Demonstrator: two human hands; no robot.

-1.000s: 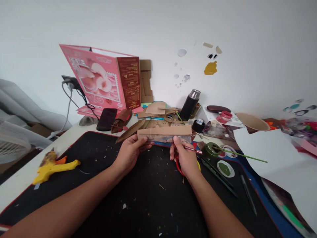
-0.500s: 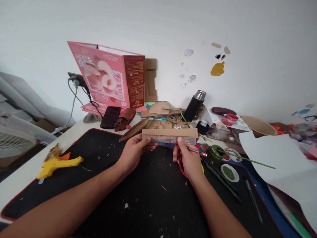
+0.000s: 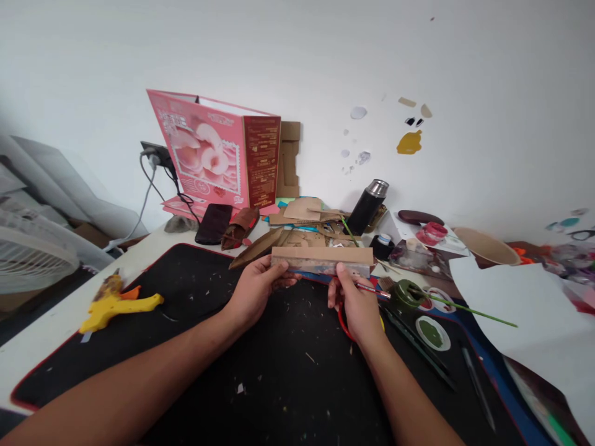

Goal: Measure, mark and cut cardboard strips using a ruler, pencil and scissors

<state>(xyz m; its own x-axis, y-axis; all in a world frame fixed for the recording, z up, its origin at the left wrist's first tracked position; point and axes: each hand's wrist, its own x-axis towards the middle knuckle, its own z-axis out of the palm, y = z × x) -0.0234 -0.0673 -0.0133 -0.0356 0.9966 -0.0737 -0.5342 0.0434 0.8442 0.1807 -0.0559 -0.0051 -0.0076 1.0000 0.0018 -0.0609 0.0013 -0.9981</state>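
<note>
Over the middle of the black mat, a narrow strip of brown cardboard (image 3: 325,254) is held level between both hands. A clear, smudged ruler (image 3: 309,266) lies along its lower part. My left hand (image 3: 255,290) pinches the left end, thumb on the ruler and fingers behind. At the right end my right hand (image 3: 357,303) presses its thumb on the ruler, and a red pencil (image 3: 375,290) sits in the same hand, its blunt end pointing right. Scissors (image 3: 343,322) with red and yellow handles lie partly hidden beneath my right hand.
A yellow glue gun (image 3: 116,305) lies left on the mat (image 3: 260,384). Behind are a phone (image 3: 214,223), cardboard scraps (image 3: 302,210), a pink box (image 3: 204,148) and a black flask (image 3: 367,207). To the right stand a green paint jar (image 3: 403,293) and a paint lid (image 3: 433,333).
The view has shifted slightly, so the scene sits a little lower and the left side further right. Both hands keep the same hold on the cardboard and ruler.
</note>
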